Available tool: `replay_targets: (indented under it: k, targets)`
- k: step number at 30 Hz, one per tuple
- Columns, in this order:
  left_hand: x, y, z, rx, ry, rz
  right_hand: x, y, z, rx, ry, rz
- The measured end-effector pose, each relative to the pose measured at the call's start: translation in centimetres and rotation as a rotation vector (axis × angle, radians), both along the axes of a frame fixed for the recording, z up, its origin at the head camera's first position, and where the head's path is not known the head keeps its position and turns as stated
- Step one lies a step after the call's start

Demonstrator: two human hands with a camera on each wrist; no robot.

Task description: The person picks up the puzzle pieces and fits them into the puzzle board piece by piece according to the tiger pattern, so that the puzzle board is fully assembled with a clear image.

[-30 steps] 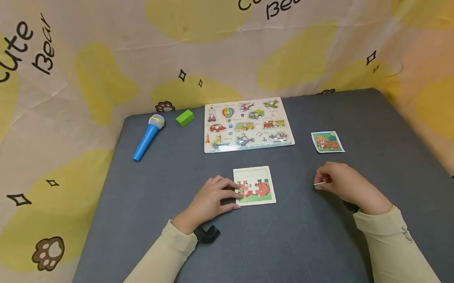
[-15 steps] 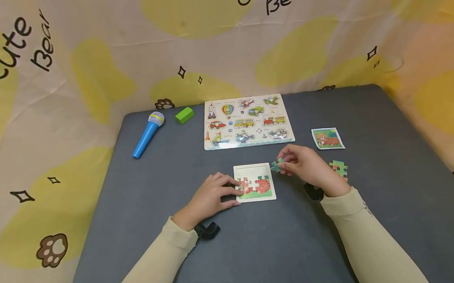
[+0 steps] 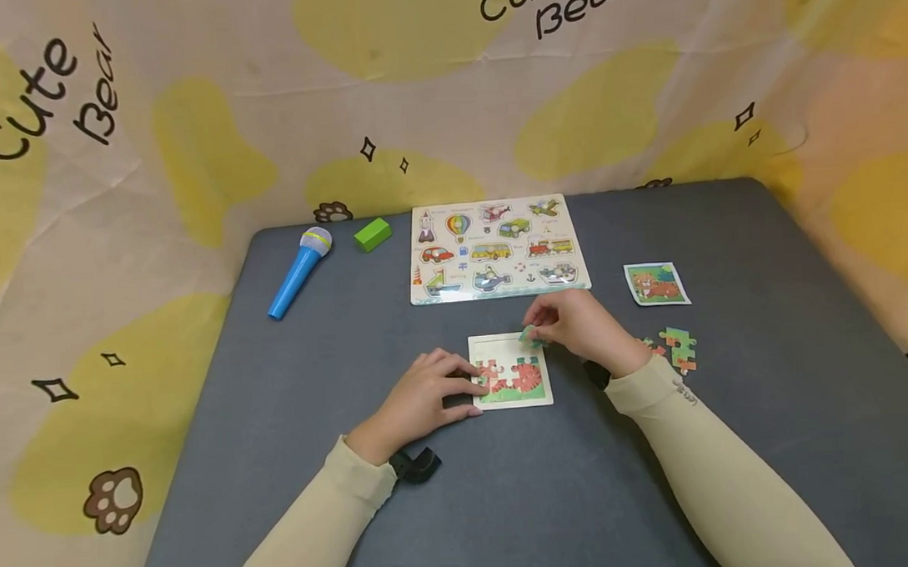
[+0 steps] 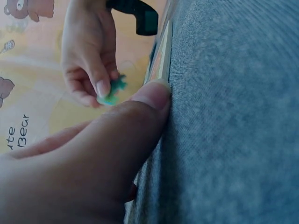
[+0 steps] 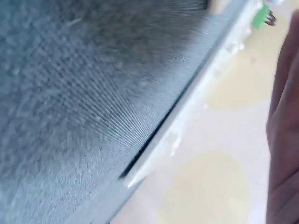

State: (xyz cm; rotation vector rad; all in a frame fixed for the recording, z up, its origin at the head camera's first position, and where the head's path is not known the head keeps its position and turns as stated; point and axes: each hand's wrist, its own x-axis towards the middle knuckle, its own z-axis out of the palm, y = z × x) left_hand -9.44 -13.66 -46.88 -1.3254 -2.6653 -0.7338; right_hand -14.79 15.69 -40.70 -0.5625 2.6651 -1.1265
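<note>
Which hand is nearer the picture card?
Right. The right hand is left of the picture card, by the puzzle tray; the left hand is farther left, at the tray's left edge.

Right fingers (image 3: pixel 543 304) pinched, left fingers (image 3: pixel 461 387) spread

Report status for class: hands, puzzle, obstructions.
Left hand touching tray. Right hand pinching green piece over tray's far right corner. Puzzle unfinished, upper part bare. No obstruction seen.
</note>
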Motion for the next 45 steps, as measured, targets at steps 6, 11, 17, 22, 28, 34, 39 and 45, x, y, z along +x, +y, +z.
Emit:
replay_targets:
  k: [6,11,17,22,28,34,39,45]
  targets:
    - [0.1,0.0,-0.2,-0.008,-0.015,0.003,-0.8,-0.4,-0.6,0.016,-0.018,0.092]
    - [0.1,0.0,-0.2,-0.003,-0.017,0.004,-1.0,-0.6,-0.9,-0.047,-0.14,0.076]
    - [0.0,0.0,-0.2,0.001,-0.017,0.002,-0.7,-0.9,-1.8,-0.174,-0.339,-0.026]
    - [0.0,0.0,-0.3,-0.006,-0.022,0.006,-0.6,-1.0,-2.4,-0.123,-0.342,-0.035]
    - [0.0,0.1,-0.1,-0.008,-0.019,0.011,-0.4,-1.1,-2.5,0.063,-0.169,-0.038]
    - [0.0,0.0,-0.1,-0.011,-0.022,0.012,0.1,-1.1,-2.5,0.125,-0.11,-0.066]
    - [0.1,0.0,-0.1,-0.016,-0.025,0.019,0.7,-1.3,-2.3,0.193,-0.028,-0.066]
    - [0.0,0.1,-0.1,-0.007,-0.021,0.015,1.1,-1.5,-2.1,0.263,0.041,-0.096]
